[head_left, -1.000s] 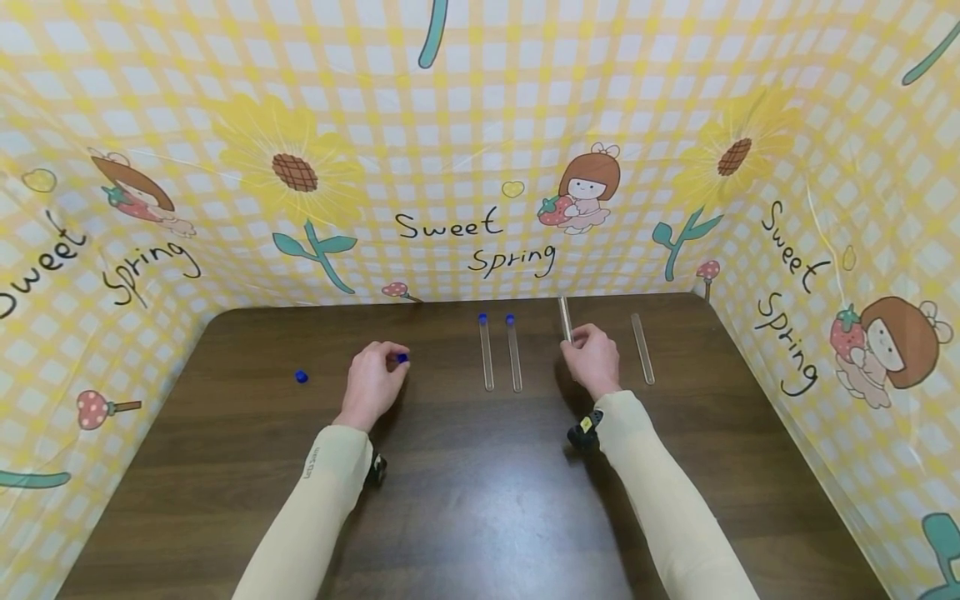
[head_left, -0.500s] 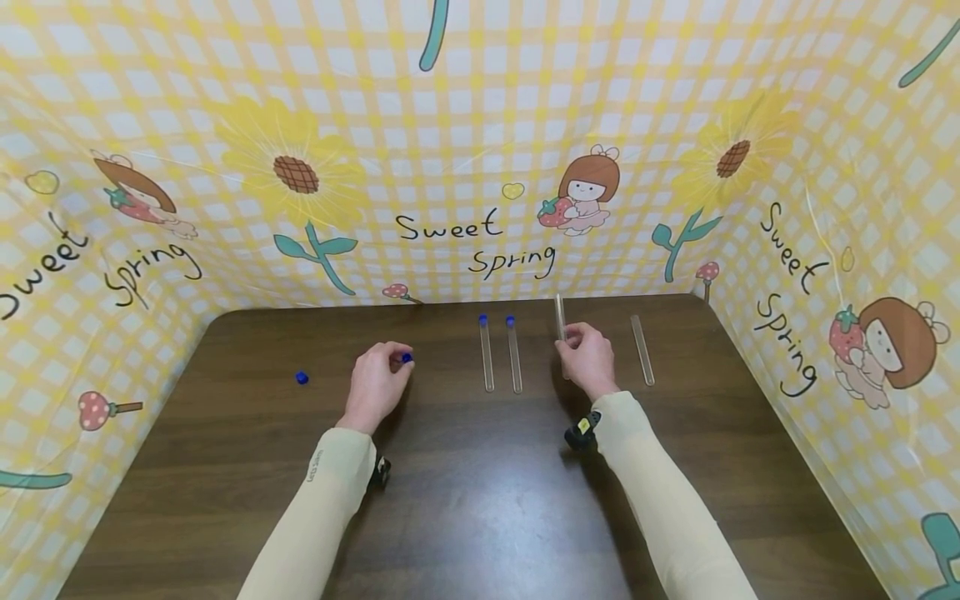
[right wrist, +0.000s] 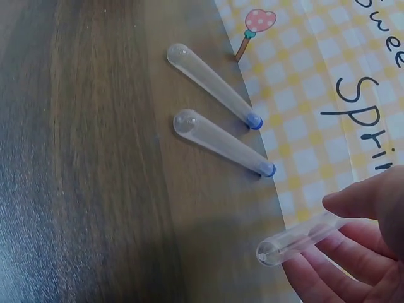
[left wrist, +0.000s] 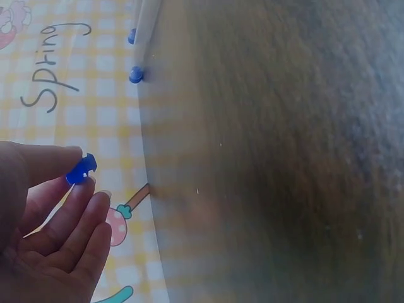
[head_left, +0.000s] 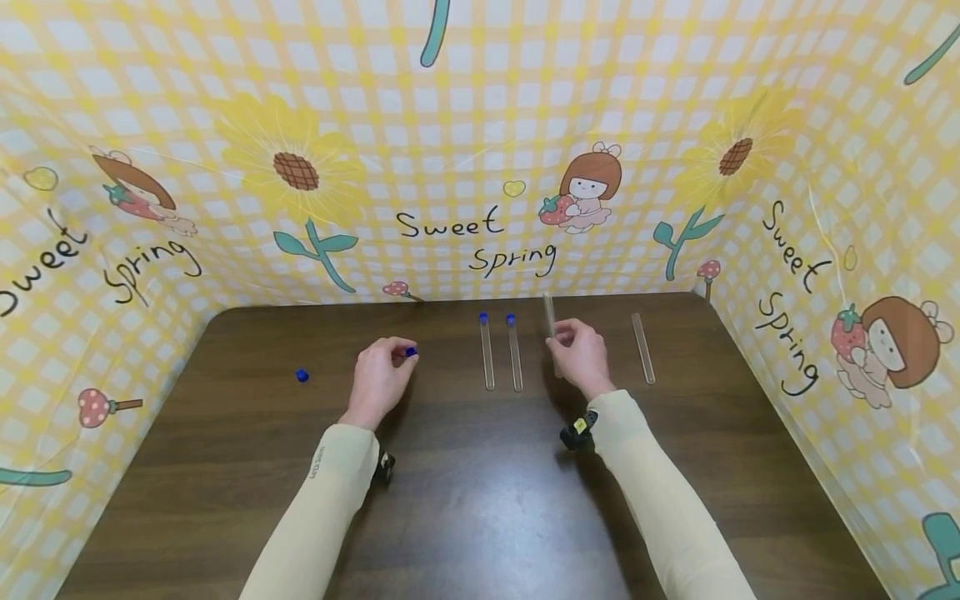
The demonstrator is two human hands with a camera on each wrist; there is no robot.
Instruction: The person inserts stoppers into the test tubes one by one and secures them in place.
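Between thumb and fingertips my left hand (head_left: 379,379) pinches a small blue stopper (left wrist: 81,169), held above the table. My right hand (head_left: 582,358) grips a clear test tube (right wrist: 297,242) around its middle; the tube is uncapped at the end that shows in the head view, and fingers cover part of it. Left of that hand lie two test tubes with blue stoppers, one capped tube (head_left: 487,354) beside another capped tube (head_left: 514,354), roughly parallel. To its right lies a bare test tube (head_left: 642,348). A second loose blue stopper (head_left: 302,375) sits left of my left hand.
The dark wooden table (head_left: 465,500) ends at the back against a yellow checked cloth (head_left: 435,167), which also hangs along both sides. Each wrist carries a small black camera, such as the right wrist camera (head_left: 578,431).
My right hand has shifted left with the test tube. My left hand has edged slightly right with the blue stopper. The tubes and stopper on the table stay where they were.
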